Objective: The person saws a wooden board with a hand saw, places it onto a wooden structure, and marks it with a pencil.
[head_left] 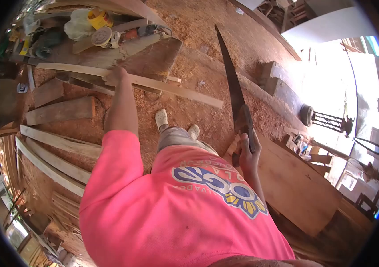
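Note:
My left hand grips a long pale wooden strip near its middle, the fingers partly hidden behind the wrist. The strip lies across the front of a worn wooden workbench, and its right end juts out past the bench over the floor. In my right hand is a handsaw, held by its dark handle. The blade points up and away from me, apart from the strip.
On the bench stand a yellow container, a round-lidded can and a power tool. Boards lie at left. Concrete blocks and a plywood sheet are at right. Shavings cover the floor.

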`<state>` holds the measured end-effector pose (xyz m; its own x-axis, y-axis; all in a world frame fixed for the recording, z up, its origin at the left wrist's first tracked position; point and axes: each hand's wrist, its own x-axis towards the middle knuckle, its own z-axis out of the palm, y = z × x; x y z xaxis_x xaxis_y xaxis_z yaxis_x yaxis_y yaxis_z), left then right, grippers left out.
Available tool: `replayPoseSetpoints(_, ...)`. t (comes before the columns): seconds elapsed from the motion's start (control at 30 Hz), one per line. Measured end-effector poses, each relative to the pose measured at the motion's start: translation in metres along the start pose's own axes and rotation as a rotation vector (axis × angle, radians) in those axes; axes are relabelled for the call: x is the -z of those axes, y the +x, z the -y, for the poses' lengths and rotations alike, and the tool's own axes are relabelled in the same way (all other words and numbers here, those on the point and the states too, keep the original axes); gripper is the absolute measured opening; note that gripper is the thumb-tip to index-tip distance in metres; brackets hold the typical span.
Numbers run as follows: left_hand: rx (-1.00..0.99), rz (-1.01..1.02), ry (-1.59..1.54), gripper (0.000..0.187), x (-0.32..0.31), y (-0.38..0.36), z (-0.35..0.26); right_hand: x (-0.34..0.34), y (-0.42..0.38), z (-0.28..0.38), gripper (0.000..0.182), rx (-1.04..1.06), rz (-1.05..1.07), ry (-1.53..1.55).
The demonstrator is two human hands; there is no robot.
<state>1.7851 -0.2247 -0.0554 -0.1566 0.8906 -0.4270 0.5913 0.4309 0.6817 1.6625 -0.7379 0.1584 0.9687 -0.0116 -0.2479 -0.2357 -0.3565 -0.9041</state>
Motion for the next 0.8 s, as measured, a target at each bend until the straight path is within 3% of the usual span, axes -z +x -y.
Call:
replayPoseSetpoints(0.2,0.019,-0.043,0.235,0.073,-0.002,-0.009,-0.045,-0.035,-0.003,0.043,0.035,-0.098,-0.03,0.106)
replayPoseSetpoints(0.27,-0.033,-0.09,0.348,0.076,-0.009,-0.001,-0.05,-0.035,-0.006,0.038,0.047,-0.125,-0.023,0.079)
replayPoseSetpoints(0.3,-0.057,-0.072,0.378,0.077,-0.013,0.005,-0.047,-0.034,-0.006,0.037,0.055,-0.134,-0.013,0.07)
replayPoseSetpoints(0.43,-0.111,-0.074,0.464,0.08,-0.019,0.022,-0.036,-0.027,-0.003,0.032,0.058,-0.104,0.045,0.035)
replayPoseSetpoints(0.67,-0.084,-0.289,0.487,0.083,-0.008,-0.008,-0.021,0.021,0.029,-0.002,0.063,-0.106,0.275,-0.062)
replayPoseSetpoints(0.73,-0.218,-0.309,0.53,0.084,-0.007,-0.029,-0.002,0.048,0.036,-0.015,0.065,-0.083,0.34,-0.123)
replayPoseSetpoints(0.77,-0.361,-0.307,0.551,0.085,-0.004,-0.046,0.008,0.061,0.042,-0.024,0.066,-0.023,0.358,-0.144)
replayPoseSetpoints(0.8,-0.581,-0.237,0.585,0.072,-0.005,-0.068,0.023,0.072,0.044,-0.03,0.067,0.015,0.38,-0.157)
